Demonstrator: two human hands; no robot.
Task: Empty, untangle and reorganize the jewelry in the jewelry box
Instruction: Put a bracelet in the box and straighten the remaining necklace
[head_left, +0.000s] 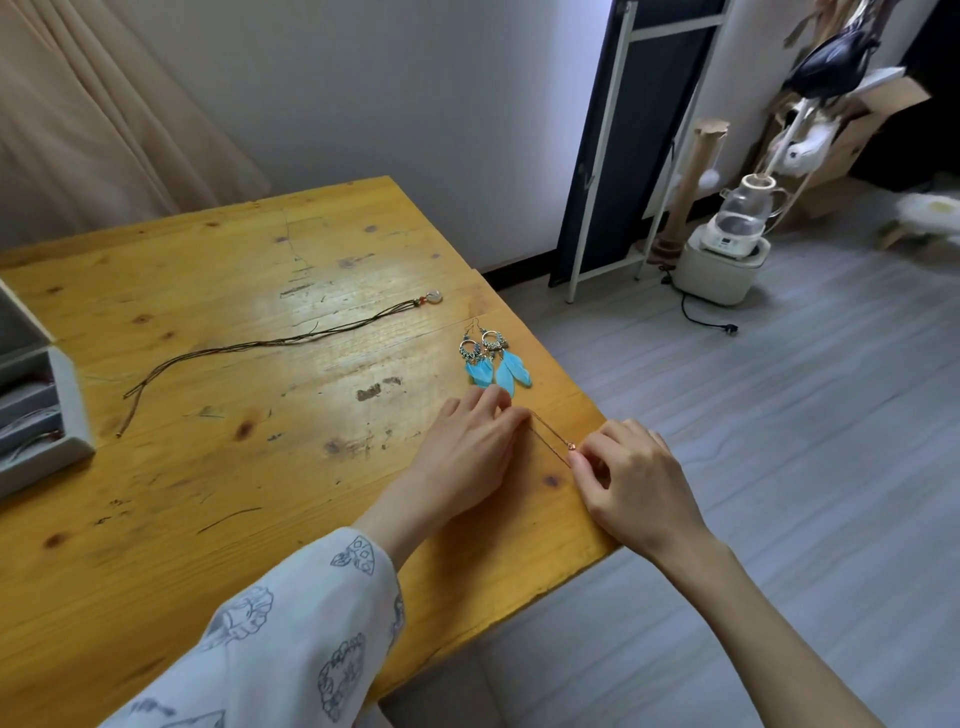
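Observation:
A thin gold chain necklace (548, 435) with a small pink bead lies near the right edge of the wooden table (218, 467). My left hand (467, 452) pinches its far end with the fingertips. My right hand (631, 475) pinches the chain beside the bead. A pair of blue feather earrings (493, 361) lies just beyond my left hand. A brown cord necklace (270, 345) with a pale round pendant stretches across the table's middle. The grey jewelry box (36, 395) stands open at the left edge, partly out of frame.
The table's right edge runs close beside my right hand, with grey floor below. A white appliance (724, 260) with a cord, a dark folding frame (628, 140) and cardboard boxes stand by the far wall. A beige curtain hangs at the back left.

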